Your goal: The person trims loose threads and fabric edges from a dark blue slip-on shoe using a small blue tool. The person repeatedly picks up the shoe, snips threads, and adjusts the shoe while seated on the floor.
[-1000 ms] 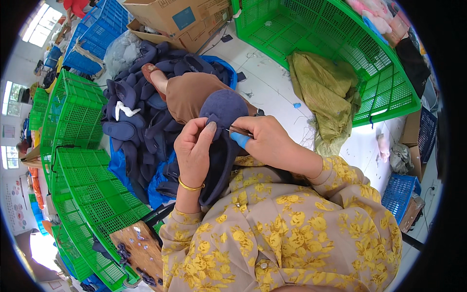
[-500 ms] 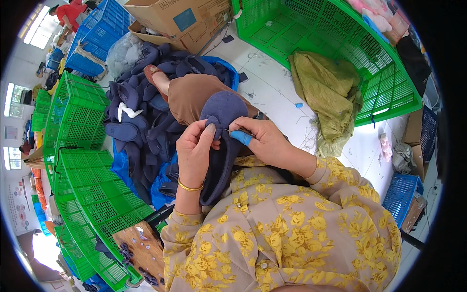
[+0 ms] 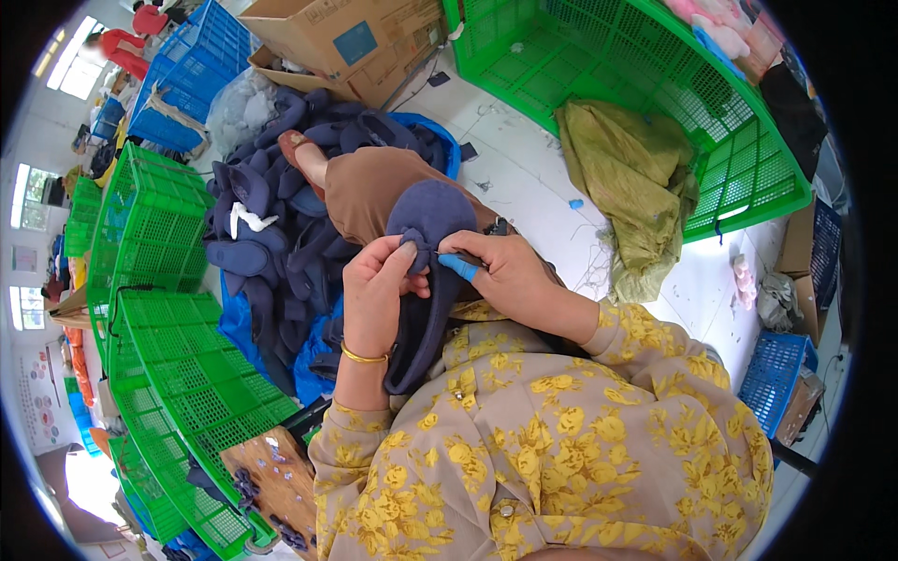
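Observation:
A navy fabric slipper (image 3: 430, 208) rests over my lap, its rounded end pointing away from me and a long edge running down toward my waist. My left hand (image 3: 376, 290) pinches a small navy fabric bow (image 3: 412, 241) against the slipper, thumb on top. Close to its right, my right hand (image 3: 500, 271) is closed, thumb and forefinger pressed around what looks like a thin needle (image 3: 438, 252) at the bow's edge. Blue tape (image 3: 458, 266) wraps one right finger. Any thread is too fine to make out.
Many navy slippers (image 3: 248, 257) lie heaped on a blue sheet to the left. Green crates (image 3: 187, 365) line the left side, and a larger green crate (image 3: 748, 178) with an olive sack (image 3: 627, 178) stands at right. A wooden board (image 3: 271, 477) holds small navy pieces; cardboard boxes (image 3: 327, 37) stand behind.
My right fingertips have shifted slightly, staying close to the bow. My left hand keeps its pinch. In the far left background a person in red has moved.

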`<control>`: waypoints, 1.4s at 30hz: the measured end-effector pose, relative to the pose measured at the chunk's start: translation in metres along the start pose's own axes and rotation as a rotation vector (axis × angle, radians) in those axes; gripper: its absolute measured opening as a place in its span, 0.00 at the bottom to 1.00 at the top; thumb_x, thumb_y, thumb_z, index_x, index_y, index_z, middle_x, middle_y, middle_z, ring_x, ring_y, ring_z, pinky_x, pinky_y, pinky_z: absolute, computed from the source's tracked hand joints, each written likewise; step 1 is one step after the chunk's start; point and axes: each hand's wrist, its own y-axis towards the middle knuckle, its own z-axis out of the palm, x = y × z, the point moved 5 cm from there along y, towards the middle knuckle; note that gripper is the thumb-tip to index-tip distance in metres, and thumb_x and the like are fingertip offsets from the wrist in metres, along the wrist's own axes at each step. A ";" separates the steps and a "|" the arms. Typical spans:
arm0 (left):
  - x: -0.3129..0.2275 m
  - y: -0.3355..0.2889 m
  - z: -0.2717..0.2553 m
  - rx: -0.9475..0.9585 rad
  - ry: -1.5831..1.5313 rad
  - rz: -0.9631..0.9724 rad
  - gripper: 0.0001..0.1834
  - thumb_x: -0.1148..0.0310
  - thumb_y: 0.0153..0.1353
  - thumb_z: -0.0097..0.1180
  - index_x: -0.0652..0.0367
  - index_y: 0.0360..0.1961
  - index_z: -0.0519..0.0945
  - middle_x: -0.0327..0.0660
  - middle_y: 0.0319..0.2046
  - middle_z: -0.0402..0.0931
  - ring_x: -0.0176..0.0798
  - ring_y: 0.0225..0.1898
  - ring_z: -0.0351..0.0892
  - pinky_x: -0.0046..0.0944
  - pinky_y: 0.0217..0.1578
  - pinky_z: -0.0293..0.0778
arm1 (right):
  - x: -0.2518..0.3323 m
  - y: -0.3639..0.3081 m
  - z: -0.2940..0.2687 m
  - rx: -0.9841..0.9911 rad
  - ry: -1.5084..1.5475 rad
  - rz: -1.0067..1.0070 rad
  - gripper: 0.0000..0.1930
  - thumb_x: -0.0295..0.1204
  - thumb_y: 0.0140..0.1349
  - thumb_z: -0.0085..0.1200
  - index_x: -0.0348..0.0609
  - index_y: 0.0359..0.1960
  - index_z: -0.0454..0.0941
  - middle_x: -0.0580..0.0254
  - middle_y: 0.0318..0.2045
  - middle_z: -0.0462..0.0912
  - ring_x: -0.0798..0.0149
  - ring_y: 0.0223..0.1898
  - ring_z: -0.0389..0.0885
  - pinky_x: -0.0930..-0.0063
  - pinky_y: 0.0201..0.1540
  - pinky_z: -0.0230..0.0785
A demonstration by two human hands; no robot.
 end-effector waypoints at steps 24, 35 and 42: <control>0.011 -0.002 0.008 0.062 0.056 0.063 0.08 0.71 0.68 0.55 0.65 0.41 0.81 0.35 0.29 0.80 0.25 0.25 0.76 0.26 0.27 0.77 | 0.027 0.011 0.006 -0.001 -0.261 -0.139 0.13 0.26 0.64 0.50 0.48 0.49 0.65 0.45 0.30 0.81 0.39 0.33 0.81 0.50 0.33 0.71; 0.011 -0.005 0.011 0.059 0.157 0.202 0.06 0.73 0.68 0.54 0.64 0.42 0.79 0.33 0.31 0.79 0.23 0.28 0.75 0.27 0.29 0.76 | 0.053 0.003 -0.009 -0.194 -0.633 -0.616 0.16 0.22 0.47 0.58 0.50 0.40 0.77 0.65 0.37 0.78 0.56 0.32 0.80 0.65 0.32 0.71; 0.007 -0.009 0.013 -0.067 0.204 0.257 0.08 0.68 0.66 0.58 0.63 0.38 0.79 0.32 0.25 0.76 0.22 0.23 0.73 0.24 0.23 0.71 | 0.082 0.022 -0.017 0.029 0.559 -0.027 0.03 0.25 0.68 0.52 0.43 0.41 0.75 0.70 0.30 0.78 0.81 0.27 0.69 0.85 0.31 0.63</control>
